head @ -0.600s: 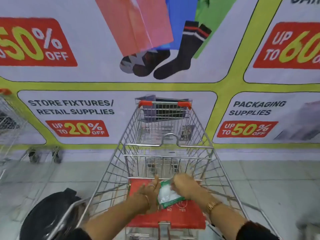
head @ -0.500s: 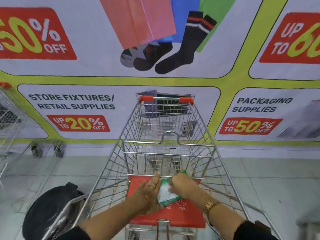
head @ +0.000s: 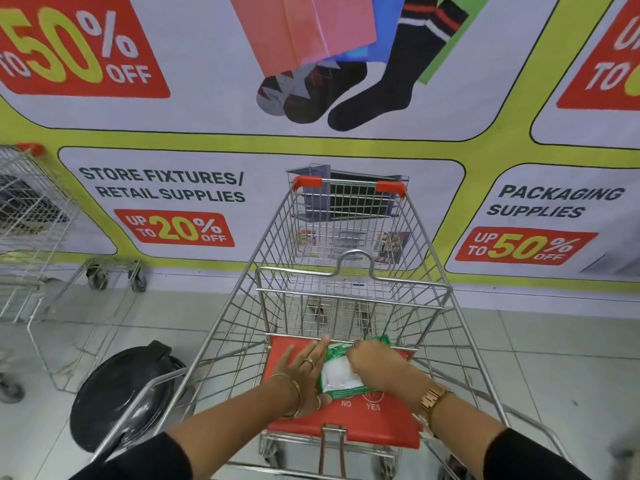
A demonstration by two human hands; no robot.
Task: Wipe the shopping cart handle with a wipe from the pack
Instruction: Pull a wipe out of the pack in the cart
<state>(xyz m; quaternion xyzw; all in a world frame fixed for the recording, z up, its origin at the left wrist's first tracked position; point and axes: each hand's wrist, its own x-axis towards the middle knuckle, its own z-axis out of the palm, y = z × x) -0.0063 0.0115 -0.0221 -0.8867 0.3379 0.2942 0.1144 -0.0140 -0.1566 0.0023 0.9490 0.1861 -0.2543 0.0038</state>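
Observation:
A green and white wipe pack [head: 337, 374] lies on the red child-seat flap [head: 381, 427] of a wire shopping cart [head: 349, 265]. My left hand [head: 304, 372] holds the pack's left edge, fingers stretched along it. My right hand [head: 372, 362] rests on top of the pack, fingers pinched at its upper end. No wipe shows outside the pack. The cart handle is out of sight below the frame's bottom edge.
A black round bin [head: 121, 393] stands on the tiled floor left of the cart. Another wire cart [head: 31, 216] is parked at the far left. A printed sale banner [head: 180, 188] covers the wall right behind the cart's front.
The view has tilted down a little. My left hand's fingers have stretched out along the pack. My right hand stays on the pack's top.

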